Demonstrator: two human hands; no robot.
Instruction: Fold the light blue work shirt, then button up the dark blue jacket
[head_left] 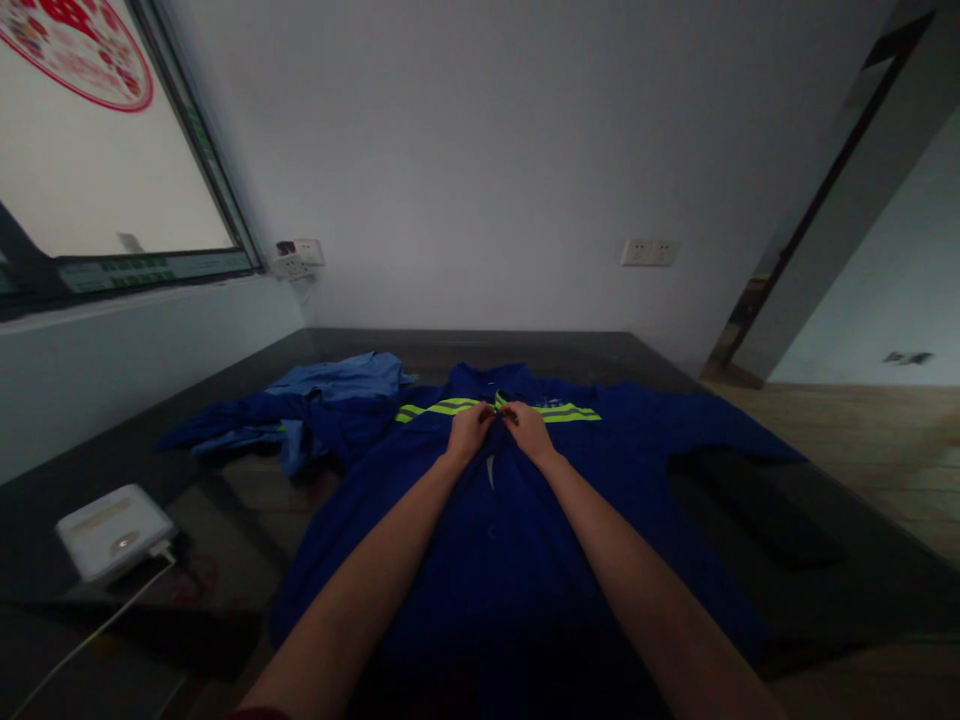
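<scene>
A dark blue work jacket (630, 470) with yellow-green reflective stripes lies spread on the dark table, its collar toward the wall. Both my hands meet at its front opening, level with the chest stripe. The fingers of my left hand (471, 430) pinch the left front edge. Close beside it, my right hand (527, 430) pinches the right front edge, the fingertips of both nearly touching. Any fastener between them is too small and dark to make out. Below the hands the front shows a pale narrow gap and a button (492, 532).
Crumpled lighter blue clothing (341, 380) lies at the left, partly under the jacket's sleeve. A white box-shaped device (116, 530) with a cable (97, 635) sits at the table's left front. A dark flat object (780, 515) lies right of the jacket. A wall (465, 200) stands behind the table (555, 345).
</scene>
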